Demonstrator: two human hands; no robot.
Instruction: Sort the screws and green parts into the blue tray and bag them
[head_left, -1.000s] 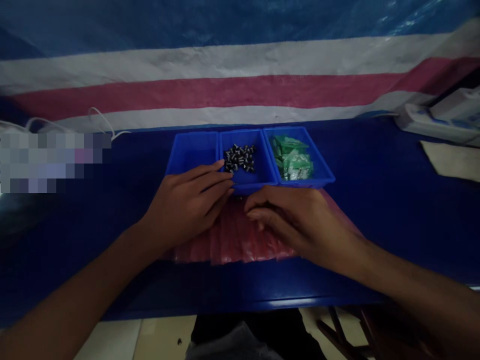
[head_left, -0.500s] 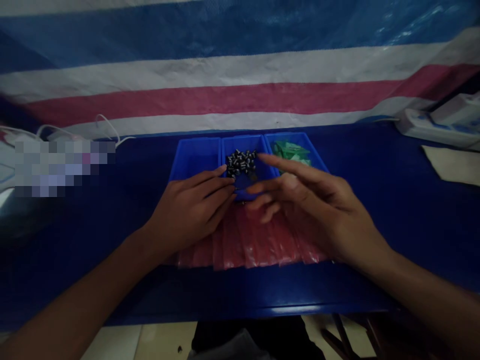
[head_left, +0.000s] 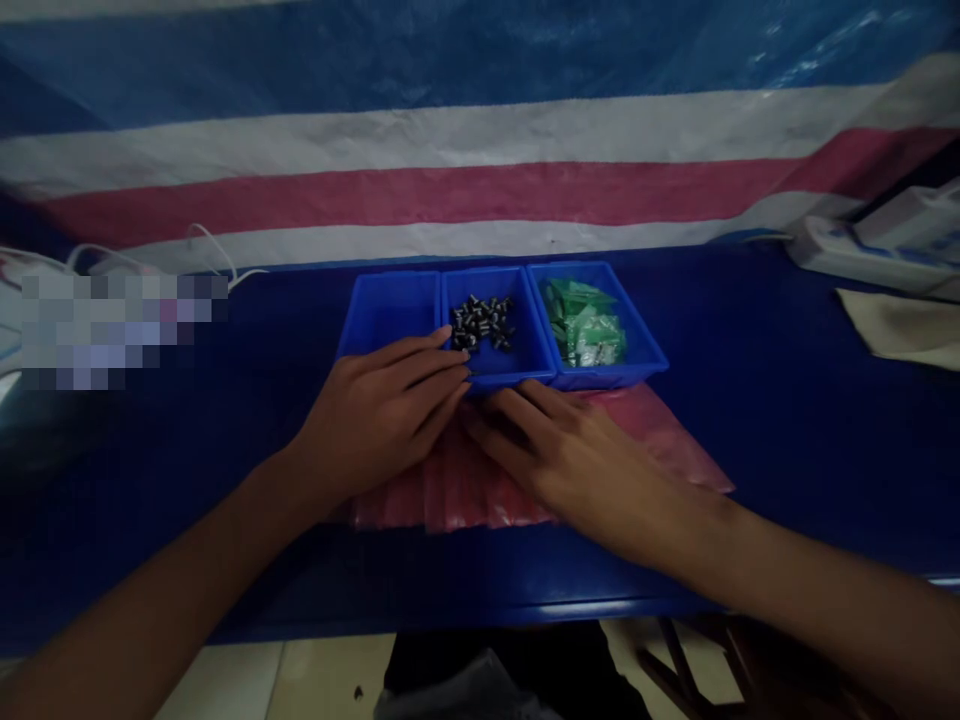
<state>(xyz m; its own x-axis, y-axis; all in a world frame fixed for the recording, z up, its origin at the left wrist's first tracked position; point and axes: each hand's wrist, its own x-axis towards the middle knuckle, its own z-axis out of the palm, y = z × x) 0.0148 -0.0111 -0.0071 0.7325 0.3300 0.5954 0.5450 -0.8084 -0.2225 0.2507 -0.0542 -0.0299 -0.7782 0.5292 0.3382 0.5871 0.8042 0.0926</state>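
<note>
My left hand (head_left: 390,412) lies over the left end of a row of red plastic bags (head_left: 450,500). Its fingers are stretched out, slightly apart, with the tips at the front rim of the middle blue bin (head_left: 517,378); the thumb is hidden. Black screws (head_left: 484,322) are heaped in that bin. My right hand (head_left: 559,440) is bent down onto the bags just in front of the bin, close to the left fingertips. Its fingers are curled and drawn together; what they hold, if anything, is hidden beneath them.
A left blue bin (head_left: 394,305) and a right blue bin (head_left: 649,355) flank the middle one; green packets (head_left: 589,325) lie in the right bin. White power strips (head_left: 862,255) and a beige cloth (head_left: 900,325) are at right. Cables (head_left: 225,260) lie at left. Striped sheeting (head_left: 480,190) hangs behind.
My right hand has come down from above the middle and right bins onto the red bags, its fingers curling. The right bin shows more fully. My left hand has barely moved.
</note>
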